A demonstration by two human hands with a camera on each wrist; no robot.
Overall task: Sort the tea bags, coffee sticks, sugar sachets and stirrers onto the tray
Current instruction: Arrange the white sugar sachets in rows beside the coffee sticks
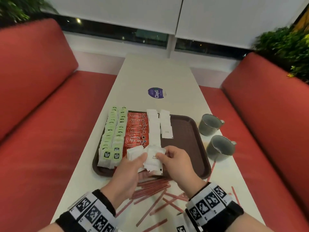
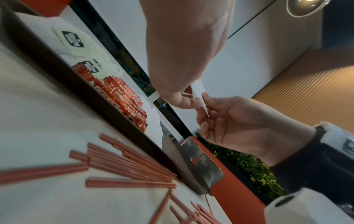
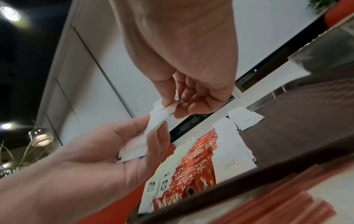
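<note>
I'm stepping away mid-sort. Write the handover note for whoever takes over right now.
Left hand: holds a fanned stack of white sugar sachets above the near edge of the brown tray.
Right hand: pinches one sachet off that stack.
Done: green tea bags in two rows at the tray's left; red Nescafe coffee sticks beside them; one full row of sugar sachets and a second short row.
Left: lay out the sachets in hand, then the red stirrers, all loose on the table near the tray, none on it yet. The tray's right part is free.
Two grey metal mugs stand right of the tray.
</note>
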